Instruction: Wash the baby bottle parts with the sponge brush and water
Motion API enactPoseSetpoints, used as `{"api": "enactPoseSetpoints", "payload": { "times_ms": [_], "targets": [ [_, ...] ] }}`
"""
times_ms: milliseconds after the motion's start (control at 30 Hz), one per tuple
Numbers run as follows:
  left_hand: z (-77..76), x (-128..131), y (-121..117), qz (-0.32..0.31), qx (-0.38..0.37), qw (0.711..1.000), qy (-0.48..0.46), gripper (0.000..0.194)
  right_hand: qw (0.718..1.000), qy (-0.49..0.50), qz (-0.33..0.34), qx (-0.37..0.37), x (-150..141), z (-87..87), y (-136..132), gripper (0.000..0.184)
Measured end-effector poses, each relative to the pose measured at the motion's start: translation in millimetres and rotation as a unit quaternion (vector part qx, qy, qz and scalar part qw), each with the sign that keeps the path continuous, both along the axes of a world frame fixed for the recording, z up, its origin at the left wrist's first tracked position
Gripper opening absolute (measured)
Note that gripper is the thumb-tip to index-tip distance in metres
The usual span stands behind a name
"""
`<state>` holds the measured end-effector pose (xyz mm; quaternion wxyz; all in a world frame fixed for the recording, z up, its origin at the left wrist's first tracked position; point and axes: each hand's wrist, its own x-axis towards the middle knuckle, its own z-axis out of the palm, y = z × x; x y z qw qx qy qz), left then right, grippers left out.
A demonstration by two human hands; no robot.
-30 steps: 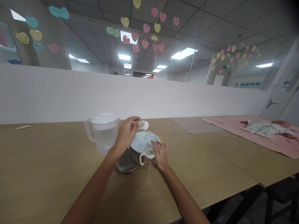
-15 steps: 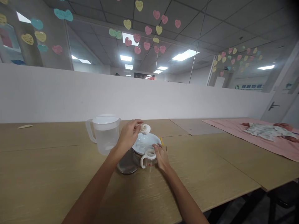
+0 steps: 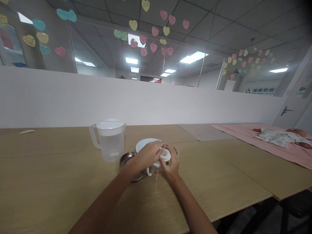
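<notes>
Between my two hands is a round white bottle collar with a clear centre, held above and slightly right of a baby bottle. My left hand reaches over from the left, its fingers closed at the collar's far left side. My right hand grips the collar from the right and below with bent fingers. The clear baby bottle, with a white handle and red print, stands upright on the table, partly hidden by both hands. A pale blue-white dish lies behind my left hand. Under my left wrist is a round metal dish.
A clear plastic pitcher of water with a white lid stands at the left. Far right, a baby doll in a patterned outfit lies on a pink cloth. A low white wall with glass above runs behind the table.
My left hand has come down and right with the collar, from above the dish to my right hand. My right hand has left the bottle's side and closed on the collar.
</notes>
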<state>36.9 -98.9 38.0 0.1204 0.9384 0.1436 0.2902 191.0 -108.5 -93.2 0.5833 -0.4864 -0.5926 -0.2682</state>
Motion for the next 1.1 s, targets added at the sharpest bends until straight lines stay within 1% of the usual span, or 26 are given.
{"api": "enactPoseSetpoints", "payload": {
  "times_ms": [100, 200, 300, 367, 500, 567, 633, 733, 967, 1033, 1100],
  "targets": [
    [-0.8, -0.5, -0.3, -0.011, 0.004, 0.999, 0.03, 0.031, 1.0, 0.0, -0.019, 0.012, -2.7, 1.8, -0.5, 0.034],
    [-2.9, -0.1, 0.8, -0.003, 0.013, 0.999, 0.043, 0.028, 0.999, 0.011, -0.037, 0.035, -3.0, 1.1, -0.2, 0.034],
    [-5.4, 2.6, 0.4, 0.005, 0.021, 0.999, 0.045, 0.027, 0.997, 0.019, -0.034, 0.065, -0.7, -4.4, 2.1, 0.038],
    [-6.6, 4.6, -0.6, 0.012, 0.028, 0.997, 0.069, 0.024, 0.997, 0.018, -0.023, 0.075, 1.7, -10.1, 4.6, 0.043],
    [-6.9, 6.7, -2.4, 0.041, 0.077, 0.989, 0.122, 0.019, 0.997, -0.016, -0.006, 0.079, 7.3, -20.1, 10.0, 0.047],
    [-6.1, 6.7, -2.7, 0.033, 0.1, 0.987, 0.125, 0.02, 0.996, -0.029, -0.006, 0.089, 9.7, -22.4, 11.6, 0.049],
    [-4.4, 6.4, -2.9, 0.014, 0.105, 0.987, 0.122, 0.021, 0.995, -0.035, -0.006, 0.097, 11.0, -23.2, 12.0, 0.051],
    [-0.8, 5.4, -3.0, -0.009, 0.086, 0.99, 0.112, 0.023, 0.994, -0.035, -0.007, 0.101, 10.4, -22.6, 11.5, 0.051],
    [10.2, -3.6, -2.1, -0.056, -0.013, 0.995, 0.087, 0.031, 0.988, -0.051, -0.03, 0.144, 7.4, -17.2, 10.4, 0.052],
    [10.7, -5.1, -0.3, -0.057, -0.024, 0.995, 0.081, 0.032, 0.989, -0.034, -0.043, 0.139, 7.5, -14.0, 8.7, 0.051],
    [8.6, -4.7, 3.0, -0.041, -0.023, 0.996, 0.075, 0.031, 0.992, -0.013, -0.055, 0.114, 7.6, -10.6, 6.1, 0.049]
  ]
}}
